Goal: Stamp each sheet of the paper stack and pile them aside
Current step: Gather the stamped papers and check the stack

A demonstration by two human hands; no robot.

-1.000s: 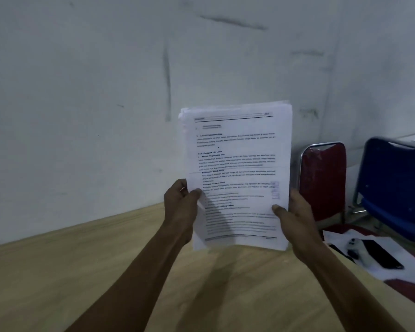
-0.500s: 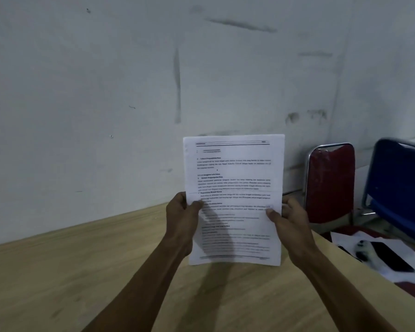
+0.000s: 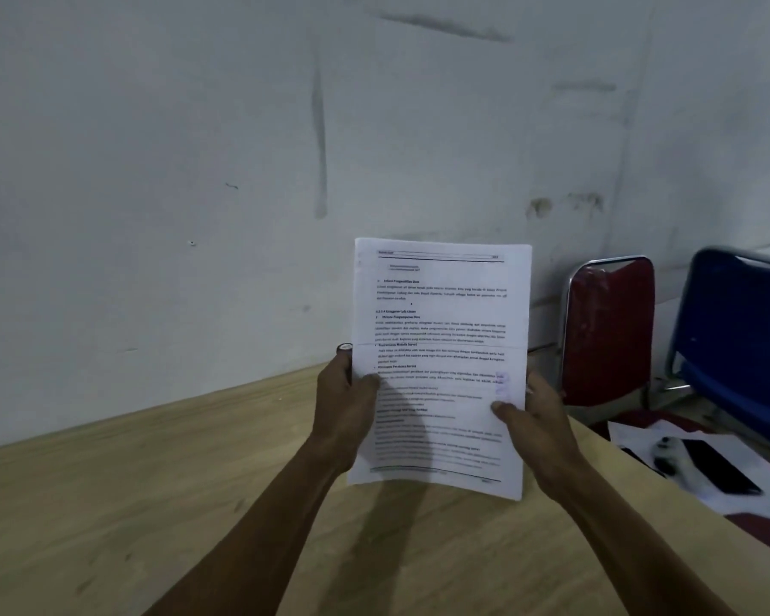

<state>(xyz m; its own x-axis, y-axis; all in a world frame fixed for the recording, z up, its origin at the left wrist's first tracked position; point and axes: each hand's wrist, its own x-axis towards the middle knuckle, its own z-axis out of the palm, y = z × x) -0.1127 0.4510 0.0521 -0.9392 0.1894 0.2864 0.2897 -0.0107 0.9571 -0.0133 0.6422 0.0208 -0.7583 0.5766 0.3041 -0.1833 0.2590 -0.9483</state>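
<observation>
White paper stack (image 3: pixel 441 366) held upright above the wooden table (image 3: pixel 152 504), left hand (image 3: pixel 345 406) pinching its left edge plus a small stamp (image 3: pixel 344 349), right hand (image 3: pixel 539 426) pinching the right edge; risk: only 2 edge pinches, loose sheets could slide out or the stamp drop.

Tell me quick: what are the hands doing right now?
Left hand and right hand both grip the paper stack, upright above the table. Small round-topped thing also in left grip. Nothing in the way.
</observation>
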